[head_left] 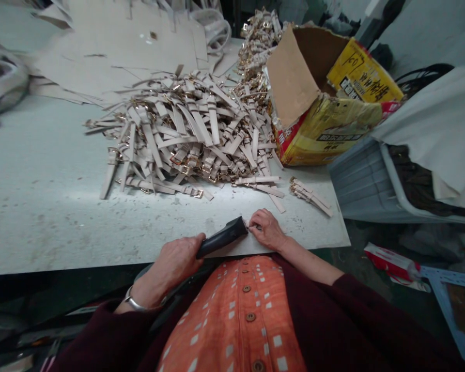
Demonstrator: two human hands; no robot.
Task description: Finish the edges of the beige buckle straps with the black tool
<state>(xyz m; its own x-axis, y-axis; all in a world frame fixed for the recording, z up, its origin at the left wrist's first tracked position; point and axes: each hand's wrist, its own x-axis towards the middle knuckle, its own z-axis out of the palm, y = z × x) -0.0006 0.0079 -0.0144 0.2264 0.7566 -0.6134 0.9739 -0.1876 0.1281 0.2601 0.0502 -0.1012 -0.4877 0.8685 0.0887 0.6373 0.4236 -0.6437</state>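
Down at seven o'clock, my left hand [178, 263] has its fingers wrapped round a black tool [221, 240]. Up at eleven, there's the big pile of straps [197, 124] on the desk [73, 222]; plenty left, I'd judge, though I can't tell finished from unfinished. Over at five, my right hand [266, 229] bunches its fingers narrow beside the tool's far end; whatever they pinch is too small to make out. Three o'clock: a small bunch [309, 195] lies apart, perhaps done. Two o'clock, the cardboard box [321, 134]: its yellow flap [364, 75] shows something like "TC07" and Chinese characters; I can't read the blurred front print.
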